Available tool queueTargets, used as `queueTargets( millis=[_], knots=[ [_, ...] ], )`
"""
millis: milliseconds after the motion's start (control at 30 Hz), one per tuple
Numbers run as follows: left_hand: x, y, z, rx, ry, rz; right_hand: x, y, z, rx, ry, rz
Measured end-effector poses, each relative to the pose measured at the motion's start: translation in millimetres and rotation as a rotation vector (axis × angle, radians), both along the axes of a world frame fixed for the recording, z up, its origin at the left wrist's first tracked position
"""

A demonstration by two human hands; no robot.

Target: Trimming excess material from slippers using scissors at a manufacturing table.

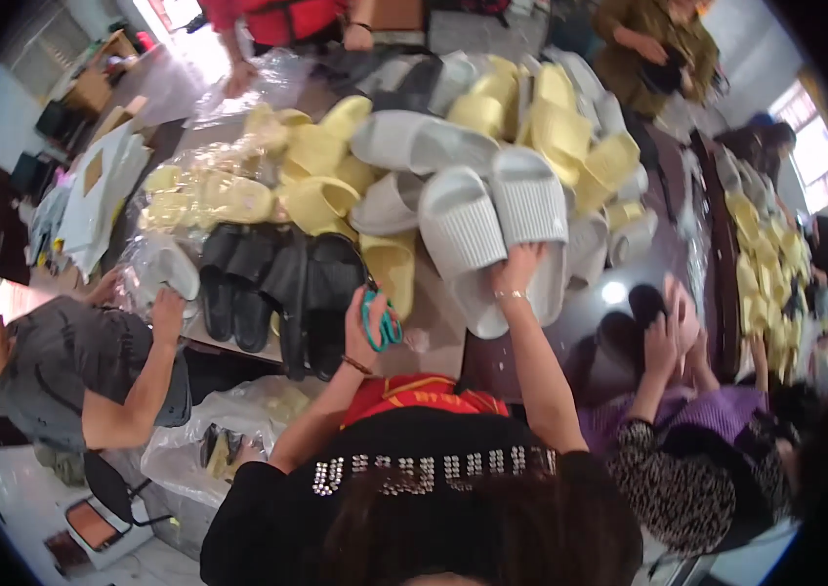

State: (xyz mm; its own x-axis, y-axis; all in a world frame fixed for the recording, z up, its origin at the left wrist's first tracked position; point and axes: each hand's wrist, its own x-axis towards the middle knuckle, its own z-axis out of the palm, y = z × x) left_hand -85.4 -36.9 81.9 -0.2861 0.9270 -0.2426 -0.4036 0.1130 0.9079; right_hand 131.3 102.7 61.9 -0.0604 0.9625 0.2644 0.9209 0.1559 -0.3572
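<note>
My left hand (363, 327) is closed on a pair of scissors with teal handles (385, 320); their blades are hard to make out. Beside it lie black slippers (336, 273) and a yellow slipper (391, 272). In front of me, a pair of light grey slippers with ribbed straps (463, 232) is gripped by my right hand (521, 264), whose fingers reach in at the straps. The two slippers sit side by side, toes pointing away. Behind them, a heap of yellow slippers (321, 151) and grey slippers (424, 142) covers the table.
To the left, a person in dark grey (92, 371) holds a grey slipper. A person in purple and black (687, 439) works at right with a dark slipper. People stand across the brown table (570, 352). A plastic bag (199, 439) sits low at left; more slippers (765, 283) lie far right.
</note>
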Motion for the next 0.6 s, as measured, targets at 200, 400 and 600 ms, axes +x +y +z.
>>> queueTargets(
  millis=[200,400,600],
  knots=[
    [34,17,-10,-0.009,0.005,-0.089,22,-12,-23,0.318,0.190,-0.024],
    [58,33,-1,0.178,0.311,-0.301,45,11,-7,0.444,0.257,-0.207],
    [62,37,21,0.120,0.205,-0.313,62,29,37,0.325,0.154,-0.111]
  ],
)
